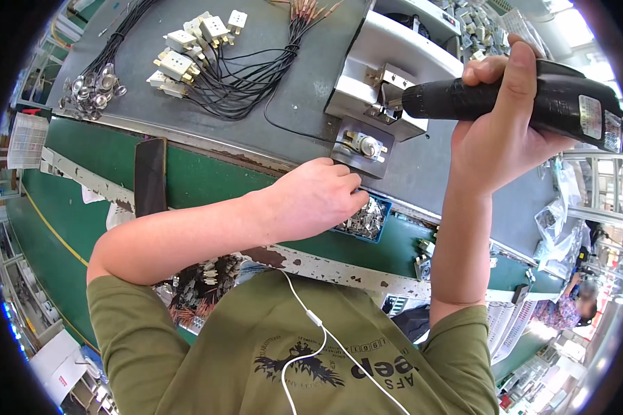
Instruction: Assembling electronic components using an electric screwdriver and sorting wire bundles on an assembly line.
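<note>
Your right hand (495, 135): wrapped round a black power screwdriver (453, 101), bit at the grey machine (408, 52). Your left hand (315, 198): curled over the near blue bin (385, 220); pinching, cannot tell. White wired piece (365, 145): on the metal block (375, 168), apparently unfinished. White connectors (180, 63), far left: done or waiting, unclear.

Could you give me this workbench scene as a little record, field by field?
Left hand: fingers curled, at a blue tray of small metal parts; anything pinched is hidden
Right hand: gripping a black handheld tool
Between them: white cabled piece on a metal plate
Far left: white pieces on black cables; shiny round pieces
</note>
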Demonstrator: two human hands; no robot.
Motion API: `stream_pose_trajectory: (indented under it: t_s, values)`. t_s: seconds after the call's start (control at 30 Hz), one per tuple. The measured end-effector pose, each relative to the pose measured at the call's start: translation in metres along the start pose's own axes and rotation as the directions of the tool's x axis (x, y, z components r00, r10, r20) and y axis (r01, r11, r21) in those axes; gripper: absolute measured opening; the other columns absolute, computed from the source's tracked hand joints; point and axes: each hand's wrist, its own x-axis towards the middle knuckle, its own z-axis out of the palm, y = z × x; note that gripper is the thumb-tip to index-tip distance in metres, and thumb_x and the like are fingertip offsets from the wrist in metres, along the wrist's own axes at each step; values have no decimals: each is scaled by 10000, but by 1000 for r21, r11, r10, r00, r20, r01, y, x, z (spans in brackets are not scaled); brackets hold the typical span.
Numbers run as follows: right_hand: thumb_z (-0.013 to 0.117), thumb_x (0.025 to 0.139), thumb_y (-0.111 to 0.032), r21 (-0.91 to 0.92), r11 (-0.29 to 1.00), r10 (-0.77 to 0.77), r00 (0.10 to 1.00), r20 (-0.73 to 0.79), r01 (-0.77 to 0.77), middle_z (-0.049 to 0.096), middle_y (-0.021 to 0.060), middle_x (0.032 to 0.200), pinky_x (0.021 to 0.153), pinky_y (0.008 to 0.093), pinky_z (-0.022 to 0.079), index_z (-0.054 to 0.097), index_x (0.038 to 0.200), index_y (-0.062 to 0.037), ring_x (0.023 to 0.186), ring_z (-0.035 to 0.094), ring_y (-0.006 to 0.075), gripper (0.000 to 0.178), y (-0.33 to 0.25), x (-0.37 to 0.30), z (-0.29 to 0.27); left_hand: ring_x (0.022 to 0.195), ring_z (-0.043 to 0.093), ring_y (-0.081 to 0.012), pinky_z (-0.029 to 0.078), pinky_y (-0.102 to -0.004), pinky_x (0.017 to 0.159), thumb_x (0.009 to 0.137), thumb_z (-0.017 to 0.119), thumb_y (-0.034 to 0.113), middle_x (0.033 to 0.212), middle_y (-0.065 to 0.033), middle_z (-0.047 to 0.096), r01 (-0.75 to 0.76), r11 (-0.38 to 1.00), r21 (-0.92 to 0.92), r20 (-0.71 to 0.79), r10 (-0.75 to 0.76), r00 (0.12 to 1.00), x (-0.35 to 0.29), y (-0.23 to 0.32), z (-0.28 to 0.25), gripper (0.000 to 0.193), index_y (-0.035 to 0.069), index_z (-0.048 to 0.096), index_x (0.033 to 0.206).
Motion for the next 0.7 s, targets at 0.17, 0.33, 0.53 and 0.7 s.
stream_pose_trajectory:
  t_s: [0.17,0.33,0.53,0.7]
  values:
    - [677,855,0,-38,999,-35,996,-79,32,637,143,748,474,328,525,387,1105,-32,560,612,173,384,-1,-4,13,776,628,-195,497,-333,706,747,621,139,756,-38,585,-17,1000,-15,9,17,1000,-1,-1,-1,58,89,602,770]
    - [664,849,33,-25,998,-66,997,-26,65,642,147,779,464,317,522,403,1093,-19,547,610,169,360,2,-3,14,788,626,-193,496,-331,705,750,621,140,771,-41,582,-14,999,-36,48,16,999,-1,-1,-2,57,92,612,779]
    - [626,885,11,-42,999,-3,982,186,11,623,131,725,519,297,509,453,1158,55,526,586,161,326,7,10,13,813,620,-208,500,-349,708,759,609,104,812,-53,574,-36,991,-129,-31,32,999,1,1,-8,74,73,597,825]
    - [655,858,-17,-190,957,213,976,-48,-218,593,80,782,469,245,445,514,1058,18,521,554,124,247,2,16,32,838,615,-230,488,-361,734,780,620,77,860,-63,599,44,976,-214,33,-38,999,0,2,-16,123,54,613,900]
